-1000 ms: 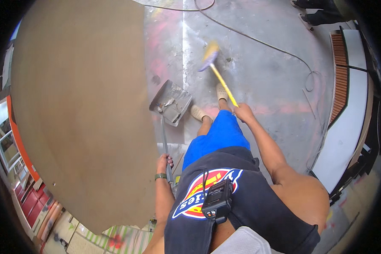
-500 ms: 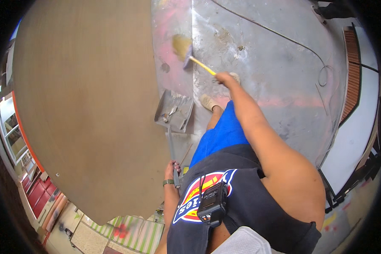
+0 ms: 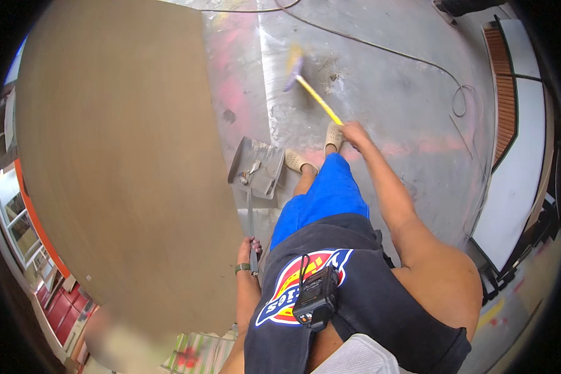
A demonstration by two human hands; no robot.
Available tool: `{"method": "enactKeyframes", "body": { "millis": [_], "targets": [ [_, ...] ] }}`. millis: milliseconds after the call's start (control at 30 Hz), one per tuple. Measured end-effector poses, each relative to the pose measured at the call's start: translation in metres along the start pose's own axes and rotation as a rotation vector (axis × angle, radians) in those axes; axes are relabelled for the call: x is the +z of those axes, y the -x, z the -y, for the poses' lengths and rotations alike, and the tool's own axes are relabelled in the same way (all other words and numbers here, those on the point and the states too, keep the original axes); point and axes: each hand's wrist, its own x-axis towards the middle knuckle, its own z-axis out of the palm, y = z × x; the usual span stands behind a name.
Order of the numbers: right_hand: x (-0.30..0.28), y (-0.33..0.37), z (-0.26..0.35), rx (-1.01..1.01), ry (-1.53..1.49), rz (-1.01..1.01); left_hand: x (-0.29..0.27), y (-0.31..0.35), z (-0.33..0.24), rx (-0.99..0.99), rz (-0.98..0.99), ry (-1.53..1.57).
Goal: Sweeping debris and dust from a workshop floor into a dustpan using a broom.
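My right hand [image 3: 353, 133] is closed around the yellow handle of a broom [image 3: 318, 98]. The broom's purple head with blurred yellowish bristles is over the grey floor ahead of my feet, beside a small heap of dirt [image 3: 332, 77]. Whether the bristles touch the floor I cannot tell. Lower down, my left hand [image 3: 250, 247] grips the grey handle of a long-handled dustpan [image 3: 270, 151]. The pan rests on the floor left of my shoes, its mouth facing away from me, with dust and several scraps [image 3: 249, 171] inside.
A large brown board [image 3: 124, 162] spans the left side. A dark cable [image 3: 380, 47] curves over the floor [image 3: 417, 100] at the far right. White panels [image 3: 517, 174] with a brown slatted part stand at the right edge. Another person's shoe [image 3: 444, 12] shows at the top right.
The broom has swung right, from the pink-stained strip to beside the dirt heap. My right hand has come nearer and to the right. The dustpan stays near my left shoe, still in my left hand.
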Motion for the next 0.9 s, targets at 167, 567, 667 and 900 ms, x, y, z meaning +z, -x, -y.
{"method": "enactKeyframes", "body": {
  "millis": [167, 567, 667, 900],
  "targets": [
    [0.068, -0.125, 0.055, -0.121, 0.039, 0.002, 0.047, 0.017, -0.02, -0.067, -0.035, -0.097],
    [0.026, -0.024, -0.11, 0.6, -0.999, -0.147, 0.124, 0.005, -0.053, -0.107, -0.055, -0.464],
    [0.006, 0.05, -0.049, 0.705, -0.879, 0.049, 0.115, 0.003, -0.068, -0.065, -0.081, -0.47],
    [-0.09, 0.149, -0.085, 0.506, -0.562, 0.059, 0.189, -0.015, -0.07, -0.094, -0.056, -0.572]
  ]
}}
